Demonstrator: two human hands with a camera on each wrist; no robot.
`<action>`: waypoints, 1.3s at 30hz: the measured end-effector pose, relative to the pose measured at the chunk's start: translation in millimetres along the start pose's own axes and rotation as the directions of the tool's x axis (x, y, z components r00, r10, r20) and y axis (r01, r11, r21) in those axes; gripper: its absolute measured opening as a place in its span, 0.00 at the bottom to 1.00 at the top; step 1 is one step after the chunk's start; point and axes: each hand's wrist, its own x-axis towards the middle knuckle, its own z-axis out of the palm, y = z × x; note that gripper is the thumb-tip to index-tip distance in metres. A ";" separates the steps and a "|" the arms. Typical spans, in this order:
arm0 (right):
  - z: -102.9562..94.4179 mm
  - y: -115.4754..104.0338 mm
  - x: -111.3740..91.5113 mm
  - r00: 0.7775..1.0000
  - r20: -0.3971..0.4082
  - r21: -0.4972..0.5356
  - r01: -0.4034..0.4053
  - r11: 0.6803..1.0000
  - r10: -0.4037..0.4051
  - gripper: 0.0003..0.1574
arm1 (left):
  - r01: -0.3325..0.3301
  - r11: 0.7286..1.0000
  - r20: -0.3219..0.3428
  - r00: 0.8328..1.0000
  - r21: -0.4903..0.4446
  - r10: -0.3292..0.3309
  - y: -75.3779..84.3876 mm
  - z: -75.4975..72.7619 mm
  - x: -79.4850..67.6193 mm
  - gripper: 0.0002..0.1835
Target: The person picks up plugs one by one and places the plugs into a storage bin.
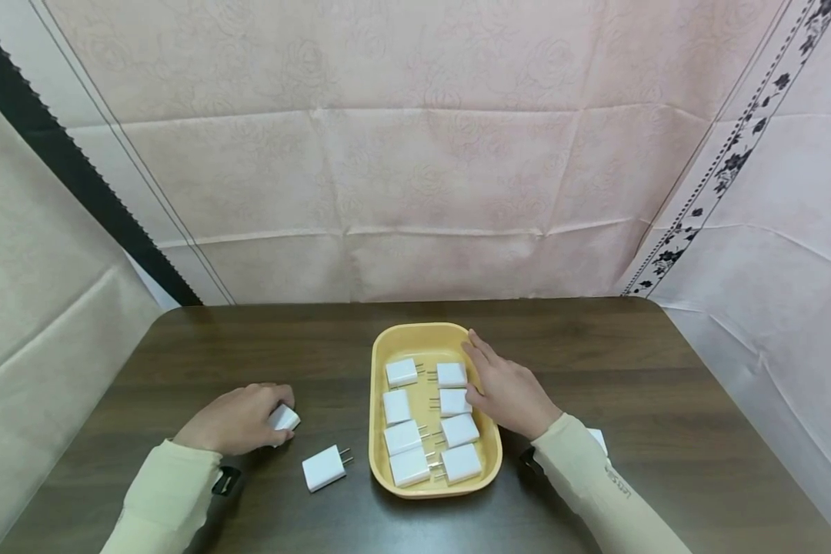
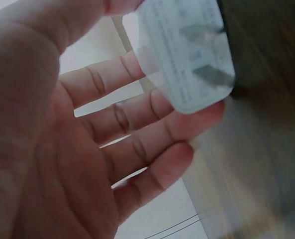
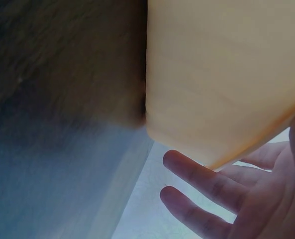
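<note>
the tray (image 1: pixel 422 340) is a smooth yellow oblong with rounded corners and a raised wall, standing on the dark, wood-grained table (image 1: pixel 284 531). inside it lie eight adapters (image 1: pixel 459 429), white, glossy, block-shaped, in two rough columns of four, most with thin metal prongs turned toward the middle. the left hand (image 1: pixel 245 419) is left of the tray, back upward, pinching a held adapter (image 1: pixel 284 418) between thumb and fingers; the left wrist view shows two flat metal prongs and fine grey print on its face, with the fingers reaching along it and the smallest bent a little. a loose adapter (image 1: pixel 324 468) lies on the table between that hand and the tray, prongs pointing right. the right hand (image 1: pixel 508 388) is at the tray's right wall, its fingers long and relaxed, grasping no adapter, the thumb over the rim beside the right column; whether its fingertips press the tray, i cannot tell. both forearms come in from the near side in soft cream sleeves (image 1: pixel 173 492). a white piece (image 1: pixel 598 438), mostly hidden, shows behind the right sleeve. pale, creased cloth (image 1: pixel 422 169) with a faint rose pattern hangs behind.
</note>
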 end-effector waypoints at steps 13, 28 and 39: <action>0.9 -2.1 0.7 1.000 0.015 0.010 -0.020 1.000 0.020 0.40 | -0.031 0.998 -0.063 0.997 0.055 0.035 7.2 2.1 1.7 0.23; 1.3 -1.7 1.8 0.995 0.040 0.038 -0.090 0.995 0.089 0.47 | -0.059 0.995 -0.122 0.990 0.079 0.068 24.2 0.4 3.2 0.23; 2.2 1.1 2.6 0.994 0.034 0.072 -0.110 0.991 0.108 0.47 | -0.118 0.988 -0.178 0.975 0.102 0.135 29.2 -2.9 0.9 0.23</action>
